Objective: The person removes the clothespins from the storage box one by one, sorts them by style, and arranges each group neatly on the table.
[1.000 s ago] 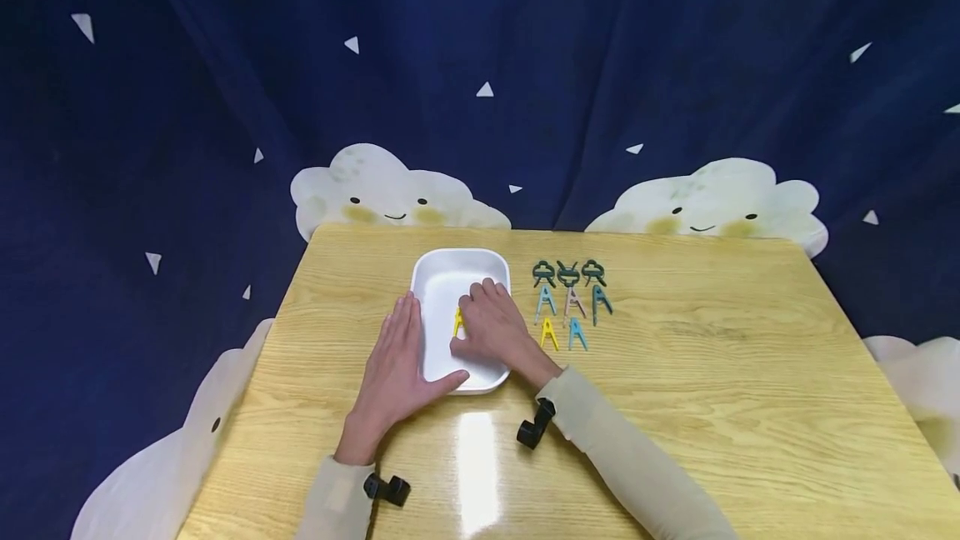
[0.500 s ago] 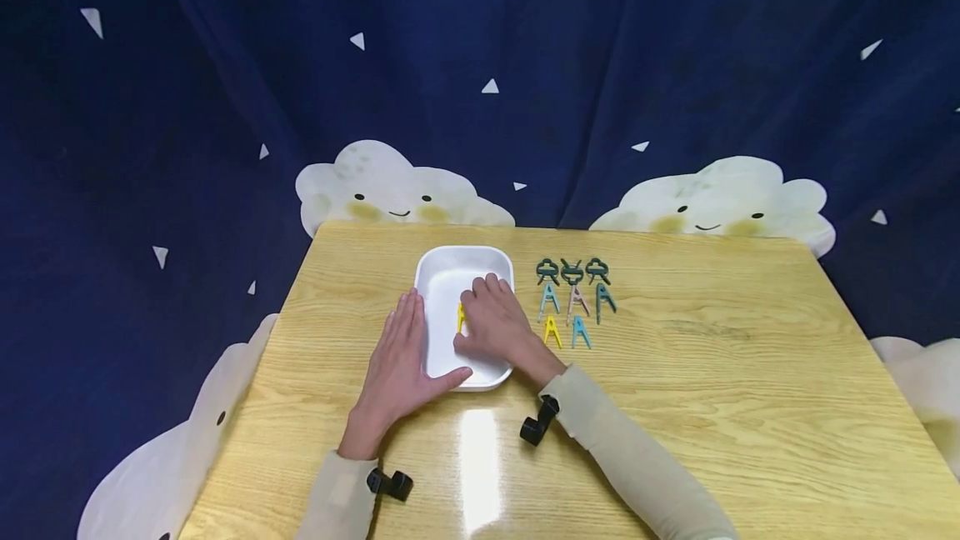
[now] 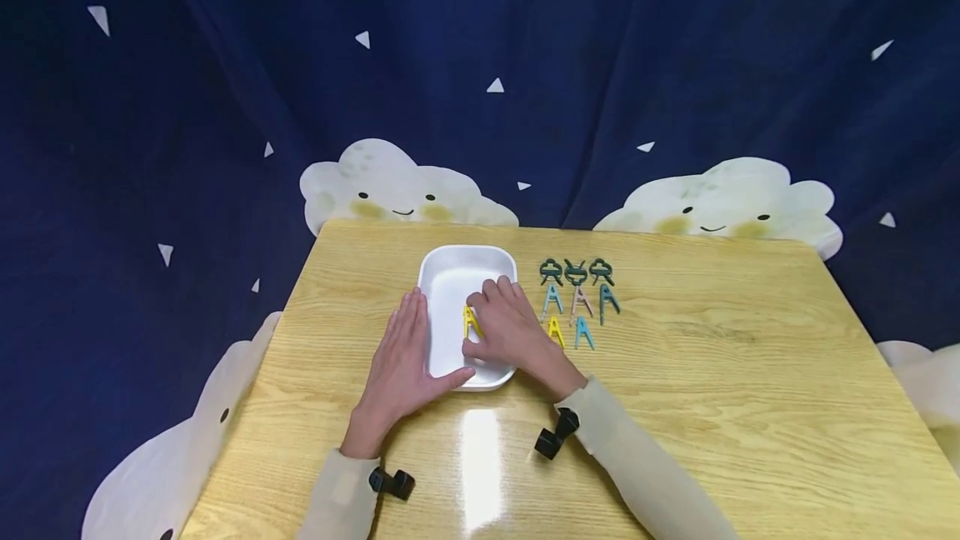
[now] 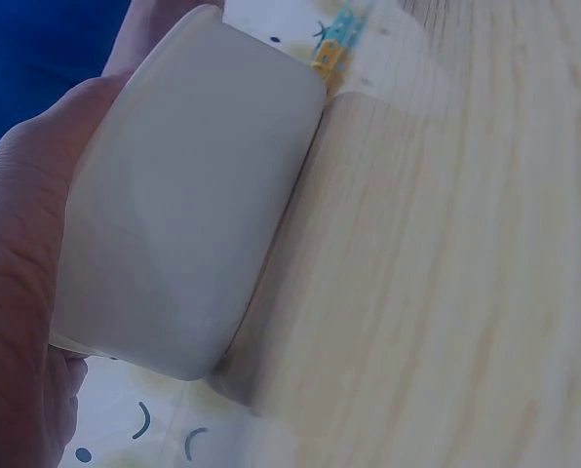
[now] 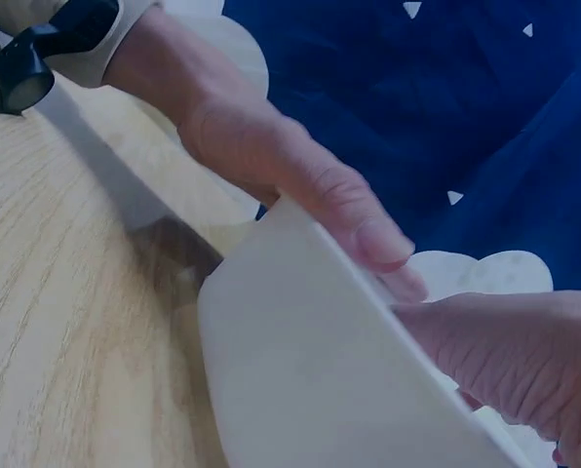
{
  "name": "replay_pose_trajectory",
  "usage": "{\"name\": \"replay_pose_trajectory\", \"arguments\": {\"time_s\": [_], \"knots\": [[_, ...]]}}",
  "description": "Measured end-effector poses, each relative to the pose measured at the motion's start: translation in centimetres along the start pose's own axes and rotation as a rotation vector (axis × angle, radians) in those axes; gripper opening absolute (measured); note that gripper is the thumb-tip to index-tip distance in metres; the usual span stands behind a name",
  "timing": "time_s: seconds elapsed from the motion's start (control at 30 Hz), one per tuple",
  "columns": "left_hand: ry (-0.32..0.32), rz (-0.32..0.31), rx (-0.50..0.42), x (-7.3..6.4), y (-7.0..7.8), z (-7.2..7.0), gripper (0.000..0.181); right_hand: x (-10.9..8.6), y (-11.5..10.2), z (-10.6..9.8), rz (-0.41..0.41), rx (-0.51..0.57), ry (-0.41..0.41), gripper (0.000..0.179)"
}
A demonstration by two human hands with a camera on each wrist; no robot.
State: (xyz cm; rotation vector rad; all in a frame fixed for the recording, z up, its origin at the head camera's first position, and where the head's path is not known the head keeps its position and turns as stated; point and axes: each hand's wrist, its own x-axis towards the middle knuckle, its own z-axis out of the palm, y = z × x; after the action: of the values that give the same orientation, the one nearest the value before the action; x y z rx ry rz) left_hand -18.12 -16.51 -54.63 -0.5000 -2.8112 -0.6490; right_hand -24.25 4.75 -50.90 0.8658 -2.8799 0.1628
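A white tray [image 3: 442,273] stands on the wooden table, a yellow clothespin [image 3: 468,322] in its middle. My right hand [image 3: 513,327] reaches over the near right rim into the tray. Its curled index finger lies at the clothespin's top and its thumb at the lower end, pinching it between them. My left hand [image 3: 397,365] lies along the tray's left side with straight fingers, thumb spread over the near rim. In the left wrist view that hand rests against the tray wall [image 4: 193,195]. The right wrist view hides the clothespin behind the tray wall.
Right of the tray lie rows of clips: three dark green clips [image 3: 576,272] at the back, then a light blue, a pink [image 3: 580,305] and a dark teal clothespin [image 3: 608,303], with a yellow [image 3: 555,331] and a blue one [image 3: 583,333] in front. A patterned curtain [image 3: 450,90] hangs behind.
My right hand has shifted slightly right within the tray and its wrist has turned, so more of the yellow clothespin shows. The left hand stays against the tray.
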Motion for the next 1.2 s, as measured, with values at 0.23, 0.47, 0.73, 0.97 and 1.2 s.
{"name": "replay_pose_trajectory", "arguments": {"time_s": [0.23,0.47,0.73,0.97,1.2], "knots": [[-0.012,-0.008,0.01,-0.1,0.1,-0.2,0.137,-1.2,0.5,-1.5,-0.023,0.072,0.026,0.061],[-0.033,-0.024,0.011,0.1,0.3,-0.2,0.137,-2.4,1.8,-2.5,-0.005,0.122,0.07,0.058],[-0.029,-0.034,0.014,0.0,0.3,-0.3,0.137,-3.5,2.8,-3.2,0.02,0.143,0.099,0.06],[-0.023,-0.033,-0.002,0.1,0.3,-0.3,0.138,-4.8,3.8,-3.6,0.014,0.135,0.133,0.059],[-0.025,-0.035,-0.011,0.1,0.2,-0.3,0.138,-6.1,5.1,-3.6,0.051,0.192,0.153,0.061]]}}
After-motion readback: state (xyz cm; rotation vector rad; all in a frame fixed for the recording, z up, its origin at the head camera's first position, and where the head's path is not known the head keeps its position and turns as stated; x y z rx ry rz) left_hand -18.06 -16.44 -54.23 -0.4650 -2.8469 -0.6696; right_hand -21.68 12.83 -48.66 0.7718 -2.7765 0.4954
